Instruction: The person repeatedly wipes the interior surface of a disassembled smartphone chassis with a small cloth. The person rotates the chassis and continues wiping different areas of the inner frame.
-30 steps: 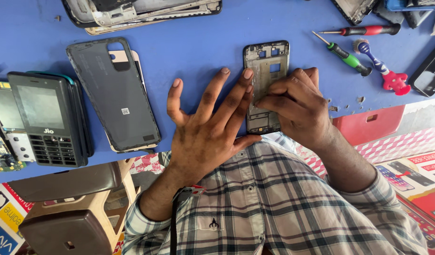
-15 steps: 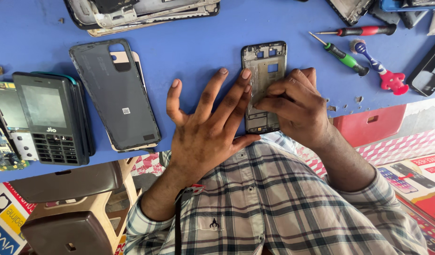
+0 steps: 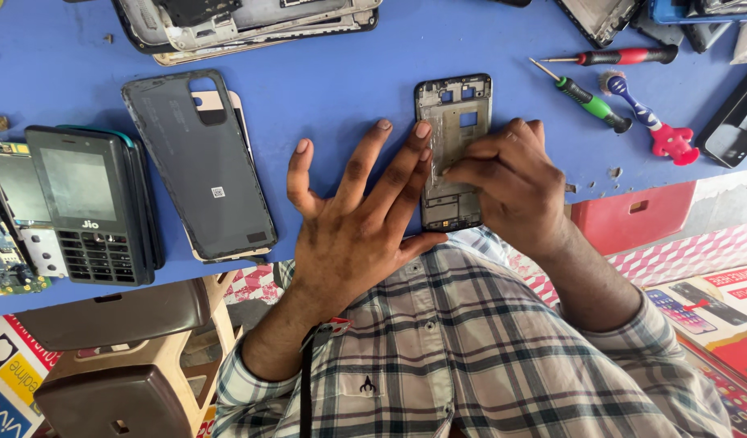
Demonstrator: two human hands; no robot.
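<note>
Phone mid-frame (image 3: 453, 146) stripped, back cover (image 3: 197, 166) off at left.
Left hand (image 3: 353, 219) spread flat steadying the frame; right hand (image 3: 515, 182) fingertips pressed onto its middle.

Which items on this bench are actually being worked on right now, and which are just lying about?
In hand:
- phone frame, on the blue table
- left hand, fingers spread, tips on the frame's left edge
- right hand, fingers pressing on the frame

Lying about:
- grey back cover
- keypad phone
- green screwdriver
- red screwdriver
- red-and-blue tool
</note>
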